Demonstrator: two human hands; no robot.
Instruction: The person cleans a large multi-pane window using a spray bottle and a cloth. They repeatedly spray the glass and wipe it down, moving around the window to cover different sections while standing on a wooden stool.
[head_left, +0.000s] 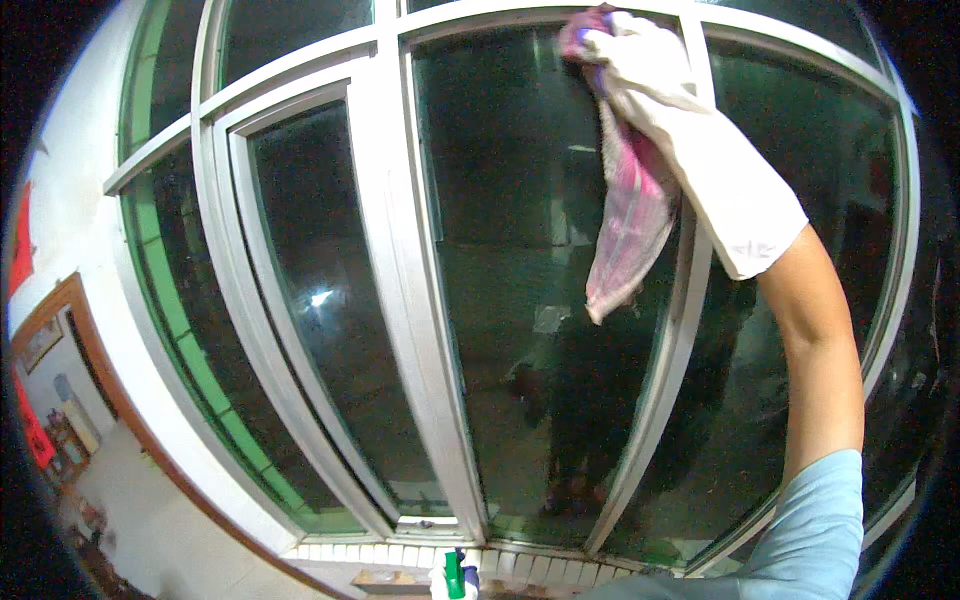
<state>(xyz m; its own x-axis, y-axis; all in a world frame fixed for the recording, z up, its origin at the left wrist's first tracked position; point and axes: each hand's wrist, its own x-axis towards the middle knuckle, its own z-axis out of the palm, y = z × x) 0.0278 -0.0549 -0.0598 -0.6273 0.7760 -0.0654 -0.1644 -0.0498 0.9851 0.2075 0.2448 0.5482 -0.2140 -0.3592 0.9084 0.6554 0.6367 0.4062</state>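
My right hand (622, 45), in a long white glove with purple at the fingers, is raised to the top of the middle window pane (510, 225). It grips a pink and white cloth (634, 202), bunched at the fingers, with the long tail hanging down in front of the glass. At the bottom edge, my left hand (471, 583), in a similar white and purple glove, is only partly in view. It is closed around a green trigger sprayer (454, 574); whatever is below the sprayer's head is cut off by the frame.
White metal frames (420, 300) divide the dark, reflecting glass. To the left stands a narrower framed window panel (322, 247). White tiles (525, 564) line the sill beneath. A brown-framed doorway (64, 300) opens in the white wall at far left, with red paper (21, 240) above it.
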